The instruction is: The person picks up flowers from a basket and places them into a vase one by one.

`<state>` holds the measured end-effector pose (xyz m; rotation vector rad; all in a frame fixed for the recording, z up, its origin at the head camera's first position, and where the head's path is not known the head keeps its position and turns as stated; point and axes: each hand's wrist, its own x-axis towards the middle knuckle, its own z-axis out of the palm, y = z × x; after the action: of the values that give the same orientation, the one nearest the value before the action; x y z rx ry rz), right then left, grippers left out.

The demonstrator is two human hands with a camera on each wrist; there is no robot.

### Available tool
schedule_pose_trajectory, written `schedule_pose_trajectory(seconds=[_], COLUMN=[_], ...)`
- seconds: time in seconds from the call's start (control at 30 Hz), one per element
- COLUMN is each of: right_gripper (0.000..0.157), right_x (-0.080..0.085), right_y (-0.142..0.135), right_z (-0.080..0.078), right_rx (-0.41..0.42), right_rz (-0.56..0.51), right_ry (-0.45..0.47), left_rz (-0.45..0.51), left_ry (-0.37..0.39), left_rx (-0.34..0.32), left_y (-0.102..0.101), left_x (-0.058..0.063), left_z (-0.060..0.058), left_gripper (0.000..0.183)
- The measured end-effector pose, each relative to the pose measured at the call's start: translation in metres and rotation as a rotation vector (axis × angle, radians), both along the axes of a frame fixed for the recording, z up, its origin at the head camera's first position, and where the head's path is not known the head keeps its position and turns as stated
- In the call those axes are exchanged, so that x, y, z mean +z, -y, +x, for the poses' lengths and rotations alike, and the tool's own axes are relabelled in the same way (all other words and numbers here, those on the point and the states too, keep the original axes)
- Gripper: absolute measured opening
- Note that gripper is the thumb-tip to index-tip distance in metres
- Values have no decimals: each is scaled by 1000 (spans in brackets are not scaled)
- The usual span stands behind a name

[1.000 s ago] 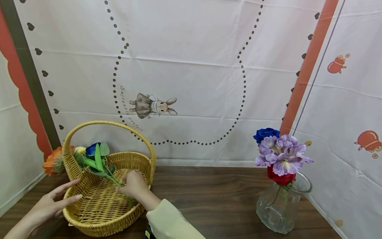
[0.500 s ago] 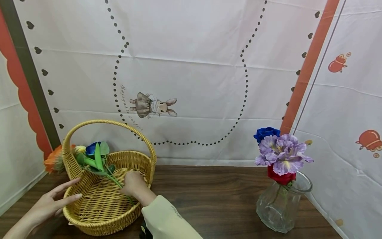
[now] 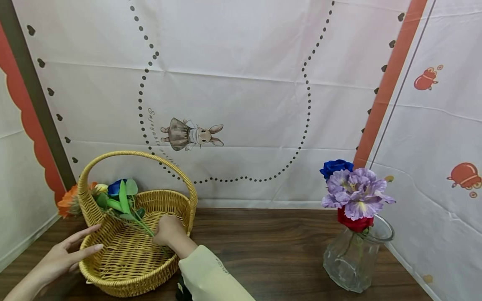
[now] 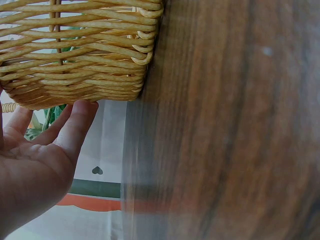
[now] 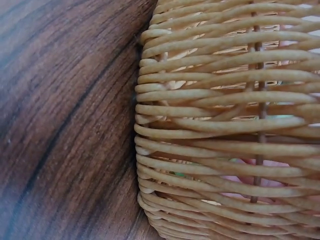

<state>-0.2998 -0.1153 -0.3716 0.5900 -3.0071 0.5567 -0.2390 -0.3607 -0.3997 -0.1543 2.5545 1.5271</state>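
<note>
A yellow wicker basket (image 3: 132, 288) with a tall arched handle stands on the left of the table. Artificial flowers lean over its left rim: an orange flower (image 3: 68, 202), a yellow bud (image 3: 101, 188) and a blue rose (image 3: 116, 187). Their green stems (image 3: 144, 228) slope down inside the basket. My right hand (image 3: 171, 235) is in the basket with its fingers curled at the stems; the fingertips are hidden. In the right wrist view, the basket's woven wall (image 5: 225, 115) covers most of that hand. My left hand (image 3: 62, 259) touches the basket's left side with extended fingers.
A glass vase (image 3: 348, 263) on the right holds a blue rose (image 3: 336, 168), a purple flower (image 3: 355, 194) and a red flower (image 3: 355, 221). White printed cloth (image 3: 241, 104) hangs behind and beside the brown wooden table (image 3: 263, 246).
The right hand and sleeve have shifted very slightly within the basket since one second ago. The left hand, basket and vase stay in place.
</note>
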Motion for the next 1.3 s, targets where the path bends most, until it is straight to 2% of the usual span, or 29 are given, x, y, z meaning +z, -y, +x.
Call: schedule_pose_trajectory(seconds=[0.3, 0.37, 0.53, 0.67, 0.77, 0.93, 1.1, 1.3], right_gripper=[57, 57, 54, 53, 53, 52, 51, 53], right_x=[0, 0, 0, 1, 2, 4, 7, 10], right_y=[-1, -1, -3, -4, -4, -5, -7, -10], right_z=[1, 1, 2, 3, 4, 5, 5, 4], right_rx=[21, 31, 35, 15, -8, -26, -11, -37], right_rz=[-40, -89, -286, -363, -395, -444, -477, -486], right_ry=[-68, -77, -33, -9, 16, 42, 28, 39], left_rz=[-13, -20, -34, -24, -26, -20, -38, -31], left_ry=[10, 10, 19, 42, 49, 38, 31, 26], left_rx=[0, 2, 10, 36, 47, 30, 13, 27], left_y=[1, 1, 0, -3, -5, -4, -2, -4], left_x=[-1, 0, 0, 1, 2, 2, 3, 2], left_z=[-2, -3, -2, 0, 1, 0, -3, -1], left_gripper=[79, 79, 81, 84, 84, 83, 83, 84])
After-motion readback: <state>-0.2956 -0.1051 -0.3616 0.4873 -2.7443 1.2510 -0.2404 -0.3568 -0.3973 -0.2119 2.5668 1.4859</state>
